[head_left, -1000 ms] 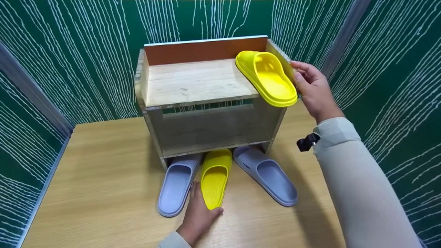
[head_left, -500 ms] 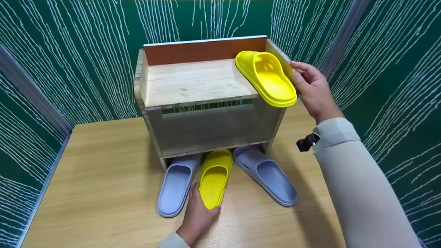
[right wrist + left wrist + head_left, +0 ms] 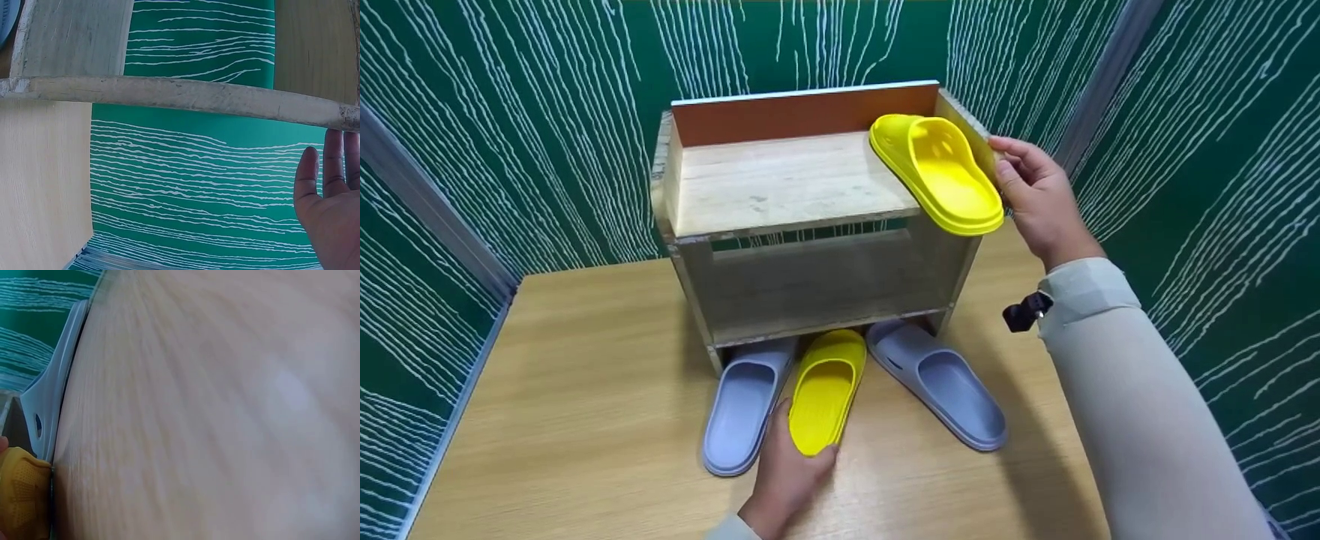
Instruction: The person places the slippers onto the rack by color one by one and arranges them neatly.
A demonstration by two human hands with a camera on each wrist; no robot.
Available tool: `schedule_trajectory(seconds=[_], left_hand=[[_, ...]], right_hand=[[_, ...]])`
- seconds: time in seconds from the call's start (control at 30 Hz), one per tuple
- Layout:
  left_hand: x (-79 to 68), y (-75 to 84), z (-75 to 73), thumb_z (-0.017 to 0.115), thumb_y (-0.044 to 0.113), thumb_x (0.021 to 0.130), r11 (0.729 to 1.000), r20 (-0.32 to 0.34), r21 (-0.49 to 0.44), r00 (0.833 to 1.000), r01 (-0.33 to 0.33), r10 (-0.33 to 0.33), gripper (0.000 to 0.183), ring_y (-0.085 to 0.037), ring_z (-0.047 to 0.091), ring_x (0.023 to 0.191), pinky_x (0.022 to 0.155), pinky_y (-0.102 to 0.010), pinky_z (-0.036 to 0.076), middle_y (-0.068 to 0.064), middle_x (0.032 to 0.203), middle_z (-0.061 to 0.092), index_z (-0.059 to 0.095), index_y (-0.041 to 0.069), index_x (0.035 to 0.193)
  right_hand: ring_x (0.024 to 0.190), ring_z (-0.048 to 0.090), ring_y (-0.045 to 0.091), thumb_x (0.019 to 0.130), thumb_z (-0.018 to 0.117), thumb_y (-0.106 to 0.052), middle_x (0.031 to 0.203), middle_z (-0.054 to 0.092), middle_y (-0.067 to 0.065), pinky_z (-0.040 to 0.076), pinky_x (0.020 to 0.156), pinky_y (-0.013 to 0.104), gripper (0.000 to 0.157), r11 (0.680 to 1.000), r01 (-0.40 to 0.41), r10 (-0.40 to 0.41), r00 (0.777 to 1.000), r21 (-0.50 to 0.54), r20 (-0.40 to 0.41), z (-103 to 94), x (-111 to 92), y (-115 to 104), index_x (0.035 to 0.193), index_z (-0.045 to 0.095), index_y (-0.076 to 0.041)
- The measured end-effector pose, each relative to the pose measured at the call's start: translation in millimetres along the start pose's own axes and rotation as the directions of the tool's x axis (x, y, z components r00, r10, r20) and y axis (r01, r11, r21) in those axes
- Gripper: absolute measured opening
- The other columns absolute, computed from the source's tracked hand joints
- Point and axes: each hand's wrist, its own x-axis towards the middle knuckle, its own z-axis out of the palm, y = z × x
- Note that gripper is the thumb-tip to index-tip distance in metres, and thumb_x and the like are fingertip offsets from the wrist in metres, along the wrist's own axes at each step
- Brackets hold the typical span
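My left hand point(image 3: 791, 472) grips the heel of a yellow slipper point(image 3: 826, 405) on the tabletop, thumb on one side and fingers on the other. The slipper's toe reaches under the wooden shoe rack point(image 3: 802, 180). Lavender slippers lie on both sides of it, a left one point(image 3: 740, 412) close by and a right one point(image 3: 956, 394) angled outward. My right hand point(image 3: 1042, 195) holds the upper edge of the rack's right side panel. On the top shelf beside that hand rests another yellow slipper point(image 3: 941, 176), its heel overhanging the front. Part of the held slipper point(image 3: 25, 495) shows in the left wrist view.
Green walls point(image 3: 840, 37) with white wavy lines surround the table on three sides. The wooden tabletop point(image 3: 585, 390) extends left and in front of the rack. A middle shelf point(image 3: 817, 285) sits below the top one. A small black device point(image 3: 1026, 311) is fastened at the right cuff.
The heel of the lower yellow slipper has swung slightly left with my left hand, towards the left lavender slipper. My right hand keeps its hold on the rack.
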Motion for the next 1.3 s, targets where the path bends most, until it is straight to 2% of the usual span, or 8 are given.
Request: schedule_trajectory(seconds=[0.17,0.43,0.73,1.03,1.3], left_hand=[[-2.1,2.8,-1.8,0.092,0.018,0.071,0.999,-0.015,-0.035,1.0,0.022,-0.022,0.095,-0.03,0.059,0.117,0.103,-0.05,0.05,-0.02,0.136,0.059,0.044,-0.005,0.15],[-7.0,3.9,-8.2,0.09,0.015,0.071,0.997,-0.018,-0.069,1.0,0.02,-0.021,0.093,-0.029,0.057,0.119,0.106,-0.05,0.047,-0.019,0.14,0.057,0.045,-0.004,0.15],[-6.7,3.5,-22.2,0.086,0.012,0.07,0.995,-0.027,-0.077,0.998,-0.063,0.062,0.089,-0.03,0.056,0.126,0.109,-0.052,0.045,-0.019,0.145,0.056,0.048,-0.004,0.148],[3.3,6.0,-37.8,0.083,0.011,0.072,0.988,0.076,-0.125,0.992,-0.09,0.1,0.087,-0.029,0.055,0.123,0.105,-0.05,0.046,-0.018,0.148,0.055,0.048,-0.002,0.15],[9.7,9.4,-47.2,0.084,0.015,0.071,0.975,0.156,-0.177,0.974,-0.137,0.165,0.087,-0.027,0.055,0.121,0.103,-0.047,0.046,-0.017,0.146,0.056,0.05,0.001,0.15]], right_hand=[[0.122,0.058,0.026,0.1,0.067,-0.034,0.14,0.054,0.007,0.054,0.103,0.026,0.049,1.0,-0.002,0.002,1.0,0.006,0.002,0.5,-1,-1,0.147,0.061,-0.023],[0.121,0.058,0.026,0.1,0.067,-0.034,0.141,0.054,0.007,0.055,0.102,0.025,0.048,1.0,0.006,-0.006,1.0,0.003,0.005,1.7,-1,-1,0.147,0.061,-0.023],[0.118,0.058,0.026,0.1,0.067,-0.035,0.14,0.055,0.007,0.055,0.102,0.024,0.049,1.0,0.006,-0.006,1.0,0.005,0.003,1.5,-1,-2,0.147,0.061,-0.023],[0.12,0.058,0.026,0.099,0.068,-0.035,0.14,0.055,0.007,0.055,0.102,0.024,0.05,1.0,0.009,-0.009,1.0,0.009,-0.001,-2.2,5,6,0.147,0.061,-0.023],[0.12,0.058,0.026,0.1,0.068,-0.035,0.139,0.055,0.007,0.055,0.101,0.024,0.049,1.0,-0.004,0.004,1.0,0.002,-0.004,-2.9,5,5,0.147,0.061,-0.024]])
